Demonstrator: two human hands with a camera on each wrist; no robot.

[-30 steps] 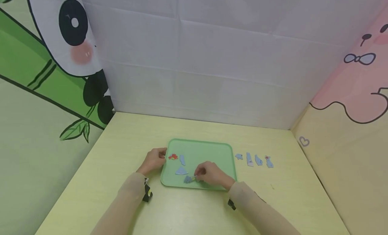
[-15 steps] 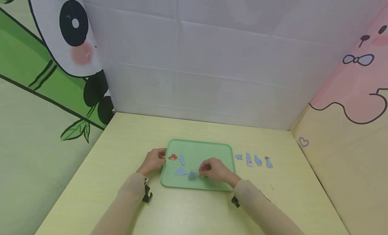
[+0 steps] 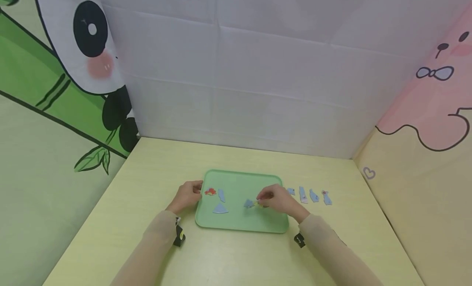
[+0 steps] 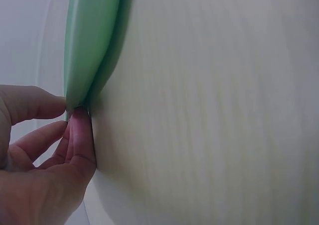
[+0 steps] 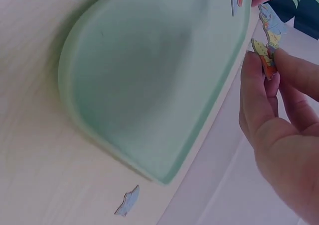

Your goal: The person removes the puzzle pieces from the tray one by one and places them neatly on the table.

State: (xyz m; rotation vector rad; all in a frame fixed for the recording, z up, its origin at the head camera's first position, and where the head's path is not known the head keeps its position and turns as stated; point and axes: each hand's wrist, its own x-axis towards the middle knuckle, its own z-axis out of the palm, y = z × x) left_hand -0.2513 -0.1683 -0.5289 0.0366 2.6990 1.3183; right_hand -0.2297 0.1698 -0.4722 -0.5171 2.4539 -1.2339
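My left hand holds the left rim of a green tray, thumb and fingertips meeting at its edge in the left wrist view. Above the tray's right half, my right hand pinches a printed puzzle piece between thumb and fingers. Blue, yellow and red show on the irregular puzzle piece in the right wrist view. On the tray's left side lie a red piece, a narrow light-blue piece and a fan-shaped blue piece.
Right of the tray, several blue-grey pieces stand in a row on the pale wooden table, among them a narrow piece and a rightmost piece with a red spot. A white sheet backs the table, with cartoon-printed sheets either side.
My right hand has carried the puzzle piece rightward and away from me, from the tray's near edge to over its right half. My left hand stays at the rim.
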